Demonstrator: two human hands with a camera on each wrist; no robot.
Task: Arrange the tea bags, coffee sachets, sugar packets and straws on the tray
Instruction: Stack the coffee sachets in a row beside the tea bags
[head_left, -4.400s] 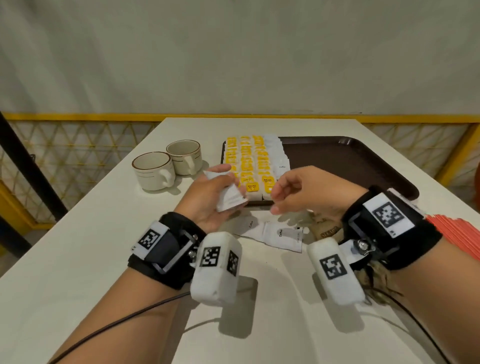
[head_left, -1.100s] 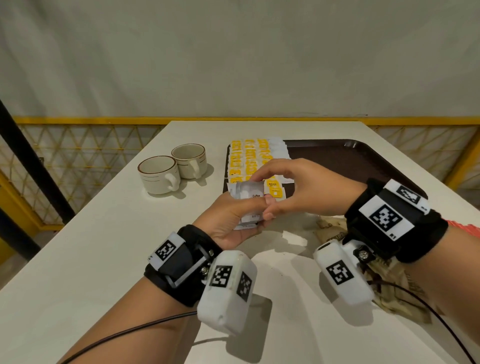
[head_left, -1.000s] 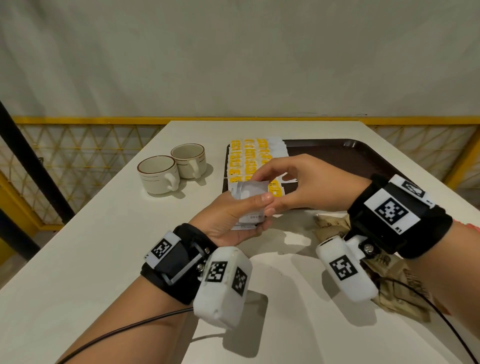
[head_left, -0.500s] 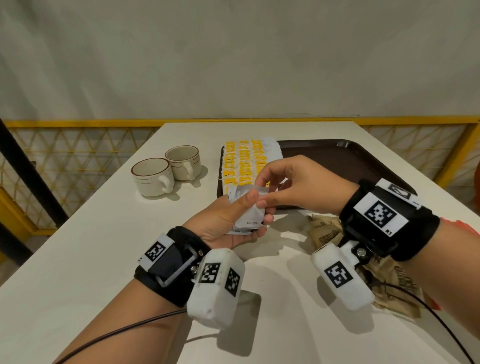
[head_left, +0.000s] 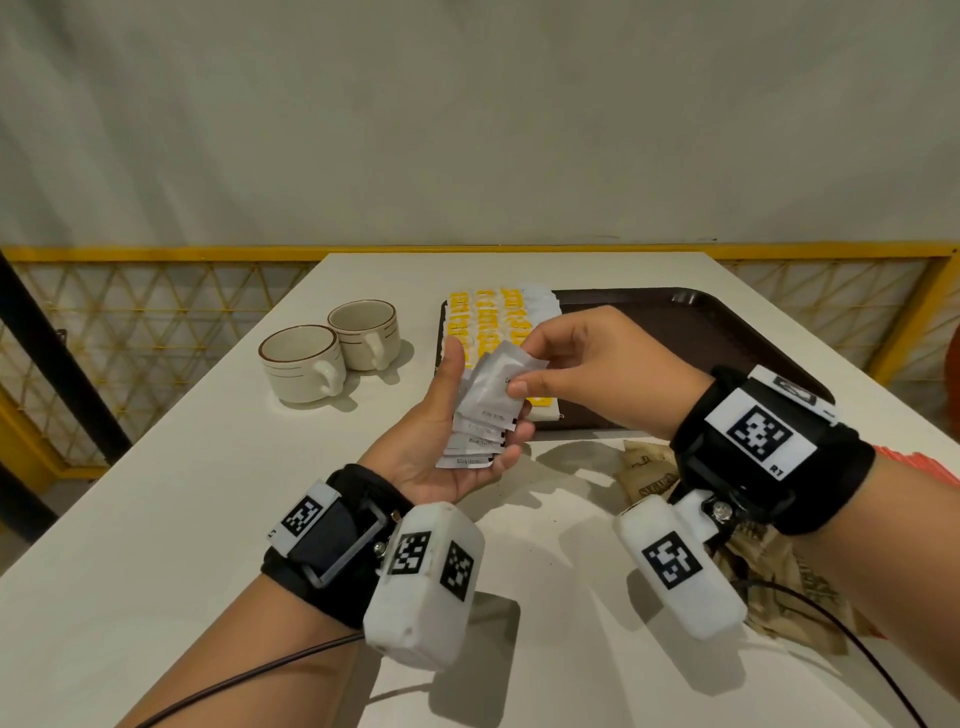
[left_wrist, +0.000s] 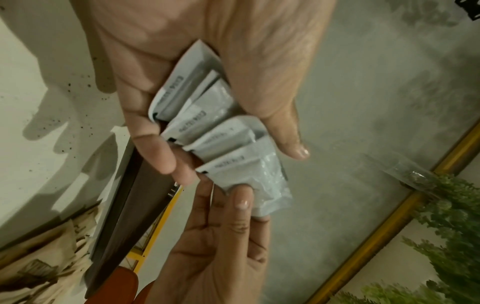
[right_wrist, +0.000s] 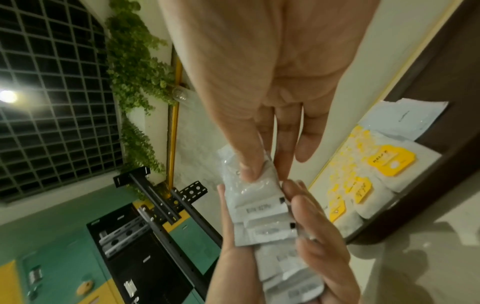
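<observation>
Left hand (head_left: 441, 441) grips fanned white sachets (head_left: 480, 421); right hand (head_left: 587, 371) pinches the top one's far corner. Light, limp, slick packets; best taken by sealed edges.

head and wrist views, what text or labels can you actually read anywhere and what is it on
"R1": white marker tag on the right wrist band.
"RELAX", partly legible: yellow tag of a tea bag on the tray.
Printed line on each white sachet fanned in the left hand: too blurred to read.
Lettering under the right hand thumb: mostly covered.
Brown packets on the table: print unreadable.
</observation>
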